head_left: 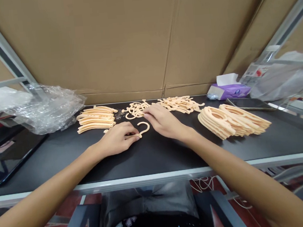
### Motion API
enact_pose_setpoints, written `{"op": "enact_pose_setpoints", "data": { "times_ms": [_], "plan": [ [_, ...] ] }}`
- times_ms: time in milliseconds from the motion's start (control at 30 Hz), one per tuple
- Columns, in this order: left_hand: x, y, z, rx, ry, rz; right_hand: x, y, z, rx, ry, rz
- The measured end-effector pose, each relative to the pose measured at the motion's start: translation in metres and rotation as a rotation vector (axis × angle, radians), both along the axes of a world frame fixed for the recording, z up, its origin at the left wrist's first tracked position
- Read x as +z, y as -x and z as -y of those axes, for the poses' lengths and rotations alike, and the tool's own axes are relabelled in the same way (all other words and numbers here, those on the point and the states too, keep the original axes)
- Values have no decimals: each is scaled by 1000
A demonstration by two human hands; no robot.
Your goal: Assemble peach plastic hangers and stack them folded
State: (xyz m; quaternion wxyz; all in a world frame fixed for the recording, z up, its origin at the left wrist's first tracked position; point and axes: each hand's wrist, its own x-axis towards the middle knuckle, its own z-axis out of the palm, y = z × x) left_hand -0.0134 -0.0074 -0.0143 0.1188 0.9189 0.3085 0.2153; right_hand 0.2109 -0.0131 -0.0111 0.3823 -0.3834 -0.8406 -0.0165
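My left hand (120, 138) is closed around a cream plastic hanger piece, with its curved hook (145, 127) sticking out to the right past my thumb and fingertips. Most of that piece is hidden under the fingers. Farther back, my right hand (163, 121) has its fingers drawn together at the edge of a heap of loose cream hooks (135, 109); what lies between the fingertips cannot be made out. Behind it is a pile of mixed cream pieces (181, 104). Left of them, curved hanger arms (97, 118) lie stacked.
Stacked cream hangers (229, 120) lie on the right of the black table (156, 161). Behind them are a purple tissue pack (229, 90) and a dark phone or tablet (249, 103). Crumpled clear plastic (51, 108) and a dark flat device (14, 160) are at left. Cardboard (120, 41) closes off the back.
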Motion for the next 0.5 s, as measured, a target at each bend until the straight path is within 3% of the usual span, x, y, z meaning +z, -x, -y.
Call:
{"op": "enact_pose_setpoints", "data": {
  "times_ms": [233, 500],
  "plan": [
    [1, -2, 1, 148, 142, 215, 1, 1, 0, 26, 88, -100],
    [3, 0, -3, 184, 254, 480, 7, 4, 7, 36, 134, -162]
  ]
}}
